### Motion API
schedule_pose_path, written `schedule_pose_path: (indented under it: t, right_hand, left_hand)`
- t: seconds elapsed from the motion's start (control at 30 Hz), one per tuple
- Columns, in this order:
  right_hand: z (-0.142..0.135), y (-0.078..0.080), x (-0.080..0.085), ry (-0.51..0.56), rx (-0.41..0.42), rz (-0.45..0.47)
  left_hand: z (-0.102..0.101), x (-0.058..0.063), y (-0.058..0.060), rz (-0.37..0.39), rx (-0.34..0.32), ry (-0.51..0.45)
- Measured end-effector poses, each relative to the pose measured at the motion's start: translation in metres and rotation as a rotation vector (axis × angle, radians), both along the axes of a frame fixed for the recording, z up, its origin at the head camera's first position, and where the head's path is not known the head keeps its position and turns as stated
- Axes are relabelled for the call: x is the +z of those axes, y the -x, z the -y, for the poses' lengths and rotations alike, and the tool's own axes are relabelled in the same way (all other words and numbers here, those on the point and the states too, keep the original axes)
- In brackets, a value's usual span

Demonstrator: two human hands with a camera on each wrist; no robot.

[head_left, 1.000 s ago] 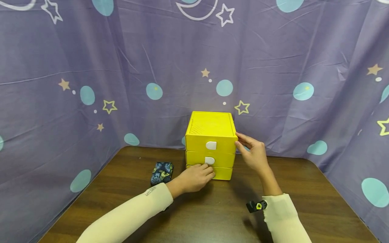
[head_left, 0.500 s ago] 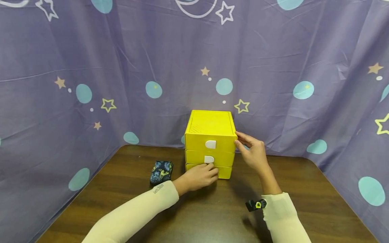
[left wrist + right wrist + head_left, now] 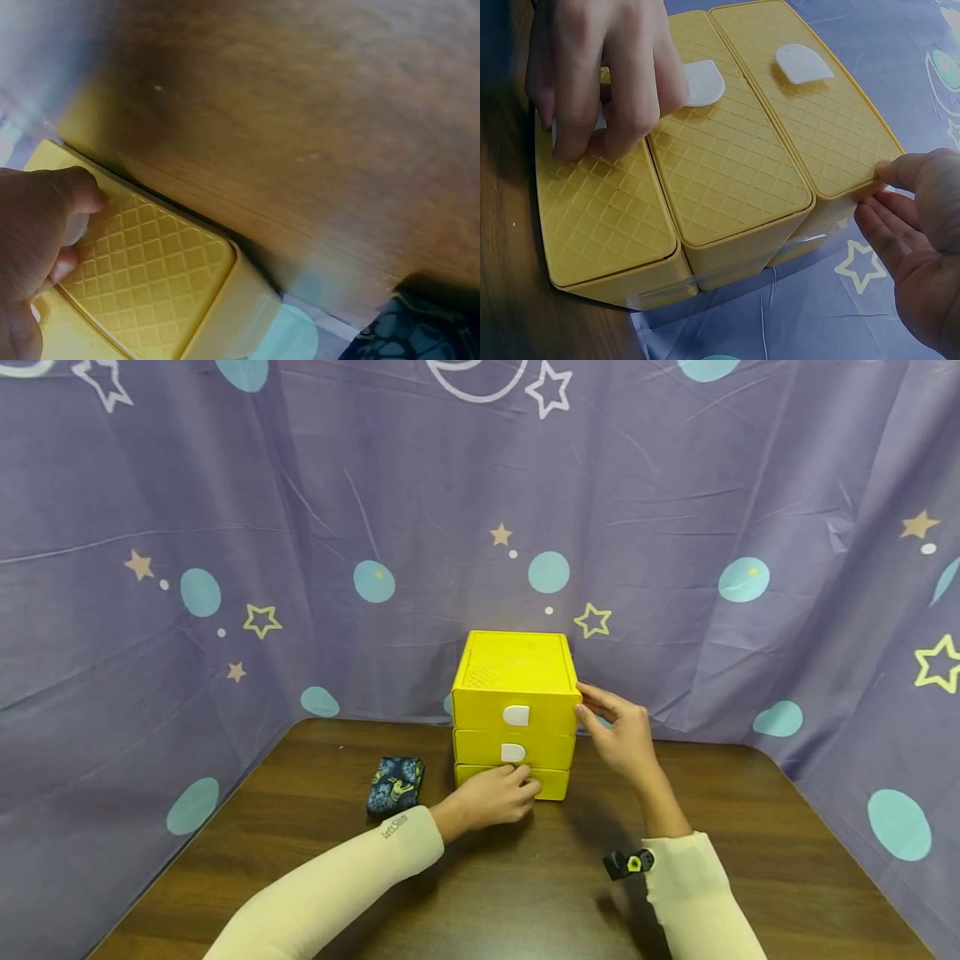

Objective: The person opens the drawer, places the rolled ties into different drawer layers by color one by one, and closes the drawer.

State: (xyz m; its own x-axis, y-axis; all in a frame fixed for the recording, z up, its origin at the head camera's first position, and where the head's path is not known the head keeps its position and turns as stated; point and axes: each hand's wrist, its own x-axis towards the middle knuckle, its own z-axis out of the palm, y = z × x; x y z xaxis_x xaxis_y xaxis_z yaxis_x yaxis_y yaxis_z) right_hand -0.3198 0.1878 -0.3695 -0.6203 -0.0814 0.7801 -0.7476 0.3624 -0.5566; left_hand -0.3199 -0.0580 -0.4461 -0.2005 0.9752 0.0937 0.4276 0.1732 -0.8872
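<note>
A yellow unit of three stacked drawers (image 3: 517, 660) stands on the table, each front patterned with a waffle grid. White tabs mark the top drawer (image 3: 802, 64) and the middle drawer (image 3: 705, 82). At the bottom drawer, my left hand (image 3: 495, 795) has its fingers curled and pinches a white handle (image 3: 76, 229), partly hidden behind the fingers. My right hand (image 3: 621, 737) grips the unit's upper right front edge, thumb on the top drawer's front and fingers along the side. All three drawer fronts look nearly flush.
A folded dark blue patterned cloth item (image 3: 395, 785) lies on the brown wooden table (image 3: 750, 860), left of the unit. Behind the table hangs a purple curtain (image 3: 660, 510) with stars and moons.
My left hand has shifted slightly to the right across the bottom drawer's front. The right hand keeps its place at the unit's edge, and the head view has drifted a little.
</note>
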Motion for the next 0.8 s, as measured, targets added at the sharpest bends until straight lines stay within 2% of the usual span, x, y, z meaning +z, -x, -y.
schedule_pose_path:
  t: [0.33,0.63,0.8]
  right_hand:
    - [0.0010,-0.0011,0.0005,-0.010,-0.004,0.007]
    - [0.0018,-0.0019,0.0009,-0.009,-0.001,0.008]
    - [0.0009,-0.0023,0.0004,0.003,-0.003,0.020]
  left_hand:
    - [-0.0026,0.0003,-0.0036,0.023,0.067,0.066]
    - [-0.0006,-0.0009,-0.0047,0.021,0.025,0.060]
    - [-0.0016,-0.0009,-0.0055,0.027,0.024,0.062]
